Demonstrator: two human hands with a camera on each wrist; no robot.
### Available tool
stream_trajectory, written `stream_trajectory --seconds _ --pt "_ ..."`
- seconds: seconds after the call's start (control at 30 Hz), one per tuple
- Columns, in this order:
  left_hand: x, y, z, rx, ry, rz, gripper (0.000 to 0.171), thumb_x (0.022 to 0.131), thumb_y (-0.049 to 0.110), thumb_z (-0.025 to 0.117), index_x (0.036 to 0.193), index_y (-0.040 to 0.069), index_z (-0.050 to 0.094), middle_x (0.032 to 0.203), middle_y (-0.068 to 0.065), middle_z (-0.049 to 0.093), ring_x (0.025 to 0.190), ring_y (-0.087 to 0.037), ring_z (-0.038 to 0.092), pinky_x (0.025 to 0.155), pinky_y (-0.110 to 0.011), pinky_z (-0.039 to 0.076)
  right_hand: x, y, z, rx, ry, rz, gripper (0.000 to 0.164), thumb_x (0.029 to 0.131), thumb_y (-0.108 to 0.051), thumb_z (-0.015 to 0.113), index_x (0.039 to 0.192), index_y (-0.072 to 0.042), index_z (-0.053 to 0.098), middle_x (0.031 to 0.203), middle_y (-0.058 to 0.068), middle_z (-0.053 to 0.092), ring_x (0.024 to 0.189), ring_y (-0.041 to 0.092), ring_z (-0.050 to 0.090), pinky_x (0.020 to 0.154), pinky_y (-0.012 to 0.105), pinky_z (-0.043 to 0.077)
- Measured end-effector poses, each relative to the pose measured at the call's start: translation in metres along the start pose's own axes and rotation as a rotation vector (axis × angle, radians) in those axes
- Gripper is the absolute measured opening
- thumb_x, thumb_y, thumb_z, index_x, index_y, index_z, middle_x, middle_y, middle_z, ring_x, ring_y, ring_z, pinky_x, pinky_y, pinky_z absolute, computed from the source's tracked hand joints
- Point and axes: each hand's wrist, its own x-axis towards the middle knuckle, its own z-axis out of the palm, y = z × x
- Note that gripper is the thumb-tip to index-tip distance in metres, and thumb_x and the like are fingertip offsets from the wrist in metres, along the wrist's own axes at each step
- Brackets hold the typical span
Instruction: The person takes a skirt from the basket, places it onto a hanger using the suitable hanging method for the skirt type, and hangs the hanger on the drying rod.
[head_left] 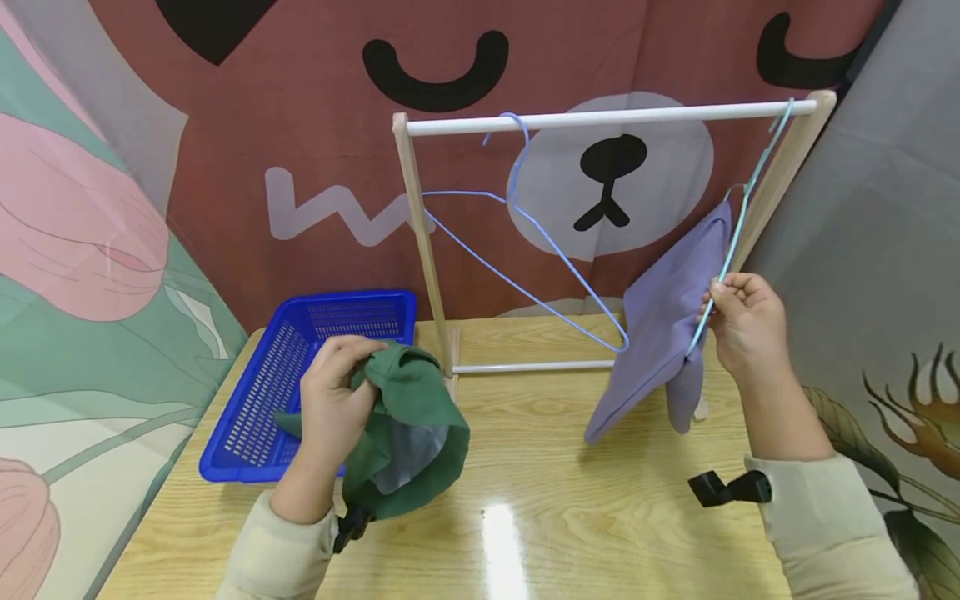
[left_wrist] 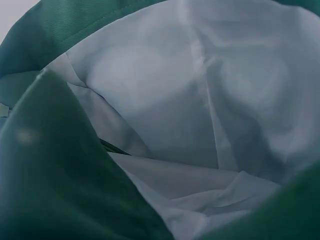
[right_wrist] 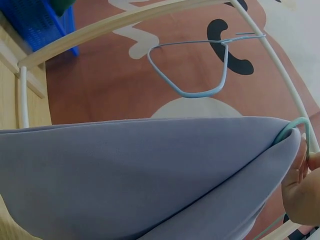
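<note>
In the head view, my left hand (head_left: 333,404) grips a bunched green cloth piece (head_left: 442,421) with a pale grey lining, held up by the basket. That lining (left_wrist: 155,110) fills most of the left wrist view, and the left fingers are hidden there. On the right, my right hand (head_left: 753,329) pinches the lower arm of a mint-green hanger (head_left: 741,225) hooked on the rack's rail. A purple cloth garment (head_left: 660,308) hangs on this hanger. In the right wrist view, the garment's folded purple fabric (right_wrist: 125,170) stretches across beside the fingers.
A wooden rack with a white top rail (head_left: 600,120) stands on the wood-grain table (head_left: 570,517). From its left part hangs a bare blue hanger (head_left: 558,246). Left of the rack sits a blue plastic basket (head_left: 251,417). A printed cloth backdrop (head_left: 315,92) rises behind the table.
</note>
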Motion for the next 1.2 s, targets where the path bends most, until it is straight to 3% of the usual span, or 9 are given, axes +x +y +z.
stream_trajectory --seconds 0.3,0.6,0.77,0.97,1.2 --pt "0.004 0.010 0.004 0.018 -0.013 0.033 0.024 0.068 -0.017 0.056 0.082 0.001 0.064 0.082 -0.009 0.055 0.075 -0.020 0.051 0.063 -0.016 0.040 -0.002 -0.004 -0.003 -0.012 0.018 0.039 0.008 0.079 0.011 0.052 0.077 0.004 0.048 0.064 0.012 0.055 0.052 0.016 0.054 0.046 0.022 0.046" --pt "0.007 0.021 0.009 -0.022 -0.015 0.081 0.025 0.067 -0.017 0.055 0.081 0.002 0.064 0.081 -0.010 0.056 0.073 -0.017 0.050 0.055 -0.022 0.036 -0.004 -0.006 -0.004 0.012 0.033 0.043 0.008 0.080 0.012 0.049 0.078 0.005 0.048 0.064 0.012 0.057 0.051 0.017 0.055 0.047 0.023 0.047" --pt "0.008 0.028 0.015 -0.058 -0.029 0.096 0.025 0.068 -0.016 0.053 0.081 0.002 0.064 0.082 -0.010 0.056 0.073 -0.020 0.051 0.054 -0.023 0.036 -0.005 -0.008 -0.006 0.003 0.038 0.039 0.006 0.078 0.011 0.054 0.079 0.005 0.051 0.065 0.013 0.058 0.053 0.017 0.056 0.047 0.023 0.048" --pt "0.004 0.031 0.026 -0.088 -0.062 0.125 0.025 0.067 -0.016 0.053 0.081 0.002 0.064 0.082 -0.010 0.055 0.071 -0.021 0.050 0.054 -0.025 0.036 -0.007 -0.010 -0.011 0.021 0.055 0.057 0.005 0.077 0.009 0.056 0.079 0.006 0.054 0.065 0.013 0.058 0.053 0.018 0.056 0.047 0.025 0.048" --pt "-0.008 0.028 0.038 -0.082 -0.120 0.110 0.024 0.069 -0.014 0.054 0.082 0.003 0.064 0.083 -0.009 0.054 0.076 -0.021 0.052 0.061 -0.022 0.041 -0.010 -0.012 -0.014 0.039 0.057 0.040 0.004 0.080 0.008 0.052 0.078 0.006 0.054 0.063 0.014 0.056 0.051 0.019 0.055 0.046 0.025 0.048"
